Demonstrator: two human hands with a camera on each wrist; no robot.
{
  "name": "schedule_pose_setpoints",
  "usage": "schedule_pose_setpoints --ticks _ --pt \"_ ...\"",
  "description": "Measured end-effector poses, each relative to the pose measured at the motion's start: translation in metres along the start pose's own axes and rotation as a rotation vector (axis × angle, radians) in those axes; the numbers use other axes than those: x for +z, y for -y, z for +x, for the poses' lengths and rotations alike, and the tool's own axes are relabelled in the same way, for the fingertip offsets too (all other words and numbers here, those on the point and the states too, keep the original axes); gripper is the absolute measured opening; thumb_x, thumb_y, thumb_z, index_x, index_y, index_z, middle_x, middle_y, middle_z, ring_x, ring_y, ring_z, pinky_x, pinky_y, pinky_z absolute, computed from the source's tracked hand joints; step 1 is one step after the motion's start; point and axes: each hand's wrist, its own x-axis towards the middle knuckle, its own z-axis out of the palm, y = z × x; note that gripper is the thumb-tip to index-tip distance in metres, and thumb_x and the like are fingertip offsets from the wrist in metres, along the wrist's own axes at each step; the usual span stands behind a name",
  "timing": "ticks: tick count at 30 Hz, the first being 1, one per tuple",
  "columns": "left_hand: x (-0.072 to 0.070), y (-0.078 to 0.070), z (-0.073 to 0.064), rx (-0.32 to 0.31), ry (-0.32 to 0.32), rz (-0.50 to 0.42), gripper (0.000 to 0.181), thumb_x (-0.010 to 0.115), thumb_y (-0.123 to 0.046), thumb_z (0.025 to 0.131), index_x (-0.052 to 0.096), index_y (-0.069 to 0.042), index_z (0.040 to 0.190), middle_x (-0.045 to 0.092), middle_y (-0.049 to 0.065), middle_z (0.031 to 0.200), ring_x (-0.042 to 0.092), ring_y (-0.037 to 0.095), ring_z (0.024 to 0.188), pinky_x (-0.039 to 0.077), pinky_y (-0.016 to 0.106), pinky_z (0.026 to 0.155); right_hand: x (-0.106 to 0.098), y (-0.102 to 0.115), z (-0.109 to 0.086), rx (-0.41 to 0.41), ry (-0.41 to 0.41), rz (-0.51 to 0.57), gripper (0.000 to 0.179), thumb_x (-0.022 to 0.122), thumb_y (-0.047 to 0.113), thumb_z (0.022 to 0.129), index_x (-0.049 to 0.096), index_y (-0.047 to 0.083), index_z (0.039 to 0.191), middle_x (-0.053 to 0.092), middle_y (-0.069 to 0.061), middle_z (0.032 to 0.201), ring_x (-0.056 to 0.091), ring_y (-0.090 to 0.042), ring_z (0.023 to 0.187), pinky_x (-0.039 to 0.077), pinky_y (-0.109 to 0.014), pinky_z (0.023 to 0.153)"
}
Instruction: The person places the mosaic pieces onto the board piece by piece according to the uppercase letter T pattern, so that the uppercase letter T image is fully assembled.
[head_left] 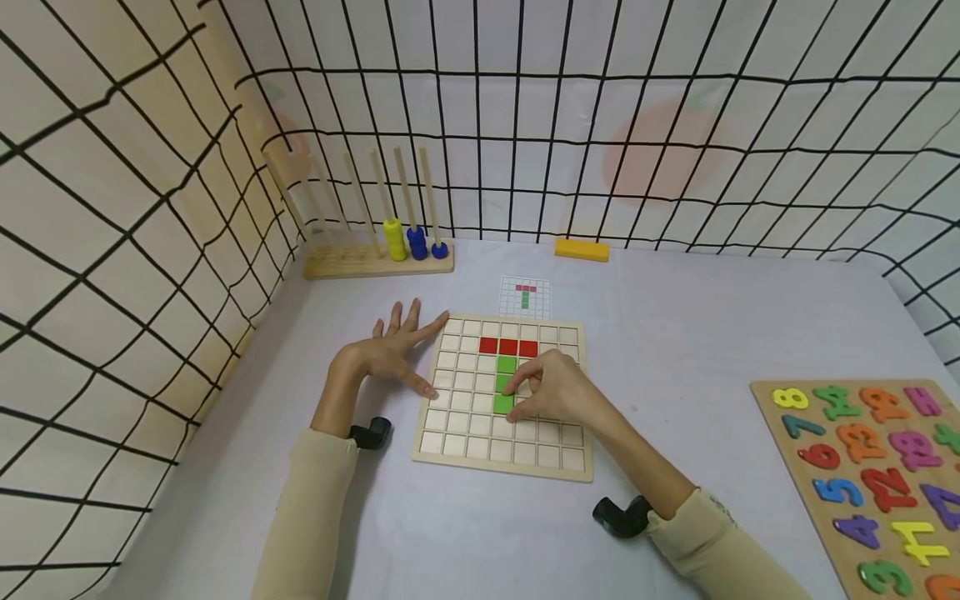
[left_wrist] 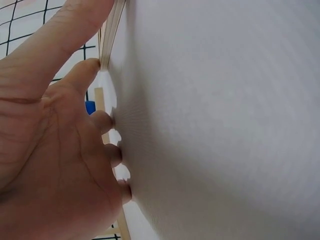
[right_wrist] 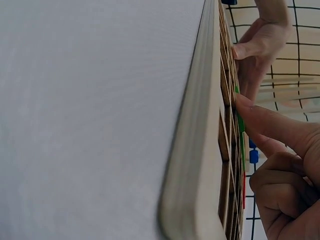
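Note:
A square wooden grid board (head_left: 450, 446) lies on the white tabletop. Three red tiles (head_left: 508, 347) form a row near its top, and green tiles (head_left: 506, 364) run down from the middle one. My right hand (head_left: 558, 387) has thumb and index finger at the lower and upper edges of the lowest green tile (head_left: 502, 404), pinching it at its cell. In the right wrist view the thumb touches the green strip, other fingers curled. My left hand (head_left: 390, 350) is spread beside the board, thumb and index fingertips at its left edge. In the left wrist view its palm (left_wrist: 60, 150) shows.
A small card (head_left: 525, 297) with a red and green T pattern lies just behind the board. Farther back are a pegged wooden stand (head_left: 352, 262) with yellow and blue beads and a yellow block (head_left: 582, 250). A number board (head_left: 810, 500) sits at right. Black wire mesh encloses the table.

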Motion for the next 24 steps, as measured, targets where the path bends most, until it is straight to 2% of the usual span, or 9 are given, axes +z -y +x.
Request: schedule_pose_setpoints --ticks 13,20,24 --pt "-0.001 -0.004 0.003 0.007 0.005 0.005 0.131 0.093 -0.042 0.073 0.003 -0.029 0.167 -0.033 0.018 0.167 -0.037 0.043 0.152 -0.02 0.066 0.123 -0.005 -0.001 -0.001 -0.006 0.025 -0.005 0.027 0.096 0.014 0.069 0.083 0.014 0.093 0.036 0.004 0.054 0.034 -0.013 0.052 0.021 -0.023 0.05" --pt "-0.001 -0.004 -0.002 -0.002 0.0 -0.004 0.129 0.092 -0.043 0.074 0.004 -0.027 0.168 -0.028 0.02 0.169 -0.033 0.043 0.154 -0.018 0.066 0.124 -0.017 0.0 -0.003 0.024 -0.01 0.003 0.017 0.086 0.025 0.084 0.081 0.015 0.097 0.035 0.005 0.058 0.034 -0.013 0.058 0.025 -0.024 0.054" --pt "-0.001 -0.006 -0.009 0.035 -0.034 -0.04 0.127 0.087 -0.046 0.08 -0.003 -0.027 0.168 -0.022 0.019 0.171 -0.023 0.04 0.158 -0.01 0.067 0.126 -0.031 -0.003 -0.005 0.021 -0.057 -0.027 0.019 0.079 0.028 0.091 0.079 0.013 0.102 0.037 0.003 0.061 0.038 -0.015 0.062 0.027 -0.025 0.056"
